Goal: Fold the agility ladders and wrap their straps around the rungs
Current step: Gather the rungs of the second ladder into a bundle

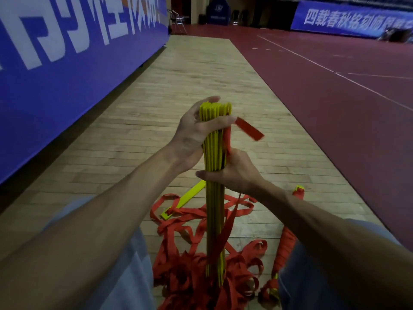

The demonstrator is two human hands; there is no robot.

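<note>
A bundle of yellow ladder rungs (214,209) stands upright between my knees. My left hand (194,135) grips its top, thumb across the front pressing a red strap end (249,128) that sticks out to the right. My right hand (232,168) is wrapped around the bundle's middle, holding the red strap against the rungs. Loose red straps (190,271) lie piled around the bundle's foot. One loose yellow rung (185,201) lies flat on the floor behind the bundle.
A ladder bundle wrapped in red strap (285,251) lies on the floor by my right knee. The blue banner wall (67,63) runs along the left. Wooden floor (201,70) stretches ahead, with red court flooring (335,97) to the right.
</note>
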